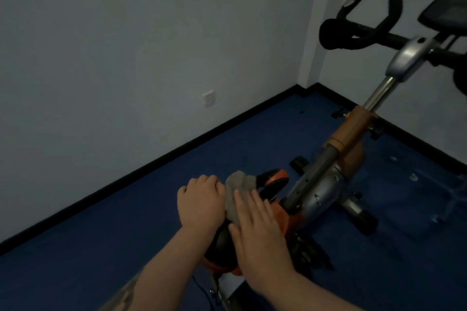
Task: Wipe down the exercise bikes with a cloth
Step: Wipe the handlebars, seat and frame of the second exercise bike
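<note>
Lower centre of frame: grey cloth (pixel 238 195) lying on black-orange bike saddle (pixel 222 240). Left hand (pixel 199 203) curling over saddle's left edge, steadying. Right hand (pixel 257 232) flat, fingers straight, pressing cloth. Advice: keep palm pressure even, sweep nose to rear, refold cloth.

The cloth (pixel 238 193) looks soft, grey and matt. The saddle (pixel 274 180) is smooth black padding edged in orange. The post (pixel 379 93) is shiny bare metal; the floor (pixel 126 222) is matt blue carpet.
</note>
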Tool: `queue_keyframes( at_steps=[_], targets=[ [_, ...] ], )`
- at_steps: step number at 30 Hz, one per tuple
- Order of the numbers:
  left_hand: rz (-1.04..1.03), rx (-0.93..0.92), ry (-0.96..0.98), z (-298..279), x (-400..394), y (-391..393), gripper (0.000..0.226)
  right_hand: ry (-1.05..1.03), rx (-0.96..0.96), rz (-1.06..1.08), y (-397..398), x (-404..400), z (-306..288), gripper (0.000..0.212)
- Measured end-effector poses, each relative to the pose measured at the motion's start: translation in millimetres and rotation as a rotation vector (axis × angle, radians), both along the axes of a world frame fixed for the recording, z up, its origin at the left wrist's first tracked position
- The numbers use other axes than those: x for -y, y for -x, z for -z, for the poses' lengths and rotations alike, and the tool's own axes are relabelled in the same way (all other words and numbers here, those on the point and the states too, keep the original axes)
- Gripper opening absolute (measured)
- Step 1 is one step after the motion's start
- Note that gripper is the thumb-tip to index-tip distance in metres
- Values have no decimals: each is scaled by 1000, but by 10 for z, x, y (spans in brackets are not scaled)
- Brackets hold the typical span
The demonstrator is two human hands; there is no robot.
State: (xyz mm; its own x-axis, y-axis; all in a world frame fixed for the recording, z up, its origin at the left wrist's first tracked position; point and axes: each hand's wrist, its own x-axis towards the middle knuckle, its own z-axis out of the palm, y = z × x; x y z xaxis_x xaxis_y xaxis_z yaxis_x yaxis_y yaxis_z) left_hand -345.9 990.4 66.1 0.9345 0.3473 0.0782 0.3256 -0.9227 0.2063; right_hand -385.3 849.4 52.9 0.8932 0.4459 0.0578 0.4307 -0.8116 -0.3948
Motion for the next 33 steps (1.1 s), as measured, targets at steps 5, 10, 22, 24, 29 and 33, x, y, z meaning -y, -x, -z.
queue_keyframes(
  at_steps=[5, 10, 22, 24, 29, 33],
  targets=[
    [150, -54, 245, -5, -333, -118, 31, 131, -22, 154, -152, -20, -164, 69],
    [236, -38, 102, 12, -285, -68, 25, 104, -88, 341, 17, -355, -204, 68],
    [405, -105, 202, 61, -420, -171, 28, -660, -185, 712, -21, -583, -85, 60],
    [400, -90, 226, 73, -418, -182, 30, -739, -247, 784, 164, -682, -72, 60],
    [408, -69, 213, 73, -417, -188, 33, -617, -334, 828, 473, -824, -109, 62],
    [411, -77, 209, 79, -412, -199, 33, -689, -407, 932, -1, -725, -288, 63]
  ],
)
